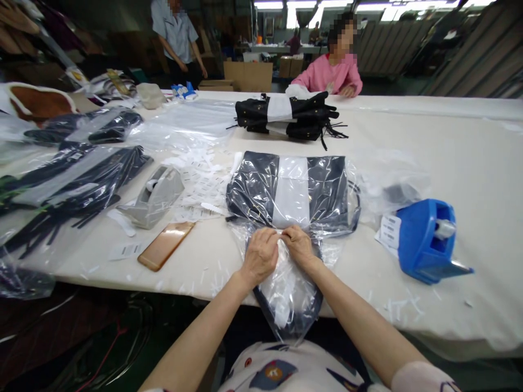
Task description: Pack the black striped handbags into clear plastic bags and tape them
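A black bag with a white band round its middle [292,190] lies in a clear plastic bag in front of me. My left hand [261,255] and my right hand [300,246] meet at its near edge, fingertips pinched together on the clear plastic [286,277]. The plastic's lower part hangs past the table edge, with a dark strap inside. Whether a small piece of tape sits between my fingertips is too small to tell. A stack of black bags with a white wrap [281,113] lies beyond.
A blue tape dispenser [427,239] stands at the right, a grey dispenser [157,196] at the left. Near it lie a gold phone [166,245] and label strips [204,179]. Plastic-wrapped black bags [81,179] cover the left side. A person in pink [333,71] is across the table [461,163].
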`<action>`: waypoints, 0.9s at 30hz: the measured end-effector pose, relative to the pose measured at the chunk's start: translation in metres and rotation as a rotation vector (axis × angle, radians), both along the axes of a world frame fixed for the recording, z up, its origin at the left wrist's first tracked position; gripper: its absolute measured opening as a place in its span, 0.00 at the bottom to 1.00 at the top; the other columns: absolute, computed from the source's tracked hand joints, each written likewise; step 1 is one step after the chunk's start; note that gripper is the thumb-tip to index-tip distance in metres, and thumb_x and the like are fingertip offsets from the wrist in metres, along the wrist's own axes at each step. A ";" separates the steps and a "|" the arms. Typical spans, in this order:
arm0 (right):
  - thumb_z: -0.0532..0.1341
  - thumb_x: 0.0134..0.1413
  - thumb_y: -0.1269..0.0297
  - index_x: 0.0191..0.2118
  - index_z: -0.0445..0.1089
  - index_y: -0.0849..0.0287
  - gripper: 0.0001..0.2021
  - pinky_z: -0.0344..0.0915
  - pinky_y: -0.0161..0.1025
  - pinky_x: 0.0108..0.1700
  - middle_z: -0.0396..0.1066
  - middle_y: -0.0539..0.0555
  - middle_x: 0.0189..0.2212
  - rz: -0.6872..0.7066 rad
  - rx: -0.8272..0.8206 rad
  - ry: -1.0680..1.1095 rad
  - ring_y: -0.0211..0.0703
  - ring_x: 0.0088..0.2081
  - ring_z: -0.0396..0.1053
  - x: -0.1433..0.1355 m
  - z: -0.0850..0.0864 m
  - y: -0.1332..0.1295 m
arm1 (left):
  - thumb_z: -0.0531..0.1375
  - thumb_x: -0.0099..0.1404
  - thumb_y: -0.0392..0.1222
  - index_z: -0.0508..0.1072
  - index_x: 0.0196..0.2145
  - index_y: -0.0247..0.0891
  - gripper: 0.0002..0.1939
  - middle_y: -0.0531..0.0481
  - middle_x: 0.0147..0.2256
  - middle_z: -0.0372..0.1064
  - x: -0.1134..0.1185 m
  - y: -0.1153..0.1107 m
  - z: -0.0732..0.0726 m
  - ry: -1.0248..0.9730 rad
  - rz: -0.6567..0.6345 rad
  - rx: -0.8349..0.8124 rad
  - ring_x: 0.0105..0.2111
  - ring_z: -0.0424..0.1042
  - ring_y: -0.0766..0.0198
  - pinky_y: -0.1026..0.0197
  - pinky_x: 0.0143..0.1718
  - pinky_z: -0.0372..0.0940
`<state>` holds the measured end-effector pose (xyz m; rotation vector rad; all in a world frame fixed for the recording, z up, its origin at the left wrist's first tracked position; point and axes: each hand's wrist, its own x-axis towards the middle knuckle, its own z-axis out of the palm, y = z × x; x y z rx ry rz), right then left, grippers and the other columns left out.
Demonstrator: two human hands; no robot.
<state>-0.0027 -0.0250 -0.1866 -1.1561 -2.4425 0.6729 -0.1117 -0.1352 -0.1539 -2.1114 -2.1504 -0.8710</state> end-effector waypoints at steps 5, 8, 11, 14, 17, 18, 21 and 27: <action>0.57 0.54 0.68 0.31 0.72 0.58 0.07 0.62 0.37 0.39 0.69 0.53 0.32 0.003 -0.029 -0.011 0.41 0.34 0.67 -0.005 0.003 0.004 | 0.52 0.65 0.42 0.65 0.43 0.35 0.11 0.40 0.46 0.65 0.008 -0.003 -0.008 0.226 -0.155 -0.201 0.51 0.62 0.54 0.50 0.50 0.61; 0.58 0.53 0.70 0.30 0.71 0.58 0.05 0.63 0.38 0.40 0.69 0.53 0.31 0.020 -0.029 0.018 0.42 0.34 0.67 -0.008 0.007 0.003 | 0.53 0.65 0.42 0.64 0.46 0.35 0.13 0.38 0.51 0.62 0.010 -0.004 -0.013 0.257 -0.132 -0.221 0.54 0.59 0.53 0.49 0.51 0.59; 0.58 0.52 0.71 0.36 0.71 0.58 0.06 0.64 0.36 0.42 0.70 0.53 0.36 0.056 -0.002 0.081 0.39 0.37 0.68 0.012 0.021 0.000 | 0.53 0.65 0.41 0.64 0.46 0.36 0.13 0.39 0.52 0.61 0.009 -0.005 -0.012 0.251 -0.123 -0.224 0.55 0.59 0.53 0.50 0.51 0.59; 0.56 0.56 0.67 0.40 0.69 0.58 0.08 0.64 0.36 0.43 0.69 0.55 0.39 -0.026 0.168 0.312 0.40 0.38 0.67 0.072 0.044 0.004 | 0.52 0.65 0.41 0.64 0.47 0.36 0.14 0.39 0.53 0.61 0.006 -0.005 -0.014 0.255 -0.109 -0.207 0.55 0.60 0.53 0.50 0.51 0.60; 0.56 0.55 0.60 0.37 0.69 0.59 0.09 0.61 0.45 0.49 0.69 0.57 0.36 -0.392 0.439 0.431 0.46 0.42 0.66 0.159 0.068 0.024 | 0.50 0.65 0.41 0.65 0.47 0.36 0.14 0.39 0.53 0.62 0.004 -0.003 -0.019 0.253 -0.115 -0.163 0.55 0.60 0.52 0.50 0.51 0.61; 0.56 0.53 0.58 0.36 0.69 0.60 0.11 0.58 0.48 0.51 0.69 0.59 0.38 -0.568 0.485 0.419 0.49 0.45 0.64 0.189 0.073 0.033 | 0.50 0.65 0.42 0.66 0.47 0.36 0.14 0.39 0.53 0.63 0.003 -0.002 -0.021 0.254 -0.118 -0.147 0.54 0.61 0.52 0.50 0.50 0.61; 0.58 0.45 0.55 0.30 0.69 0.61 0.13 0.54 0.53 0.52 0.68 0.63 0.41 -0.987 0.231 0.386 0.57 0.51 0.58 0.261 0.078 0.061 | 0.49 0.65 0.44 0.67 0.46 0.38 0.15 0.40 0.52 0.64 0.001 -0.001 -0.026 0.281 -0.124 -0.091 0.53 0.62 0.52 0.50 0.49 0.62; 0.58 0.37 0.50 0.20 0.68 0.59 0.15 0.62 0.41 0.32 0.72 0.56 0.26 -1.074 -0.203 0.529 0.47 0.33 0.67 0.300 0.061 0.090 | 0.49 0.65 0.46 0.67 0.47 0.37 0.17 0.40 0.51 0.65 -0.004 0.002 -0.034 0.326 -0.143 -0.022 0.51 0.64 0.52 0.50 0.48 0.63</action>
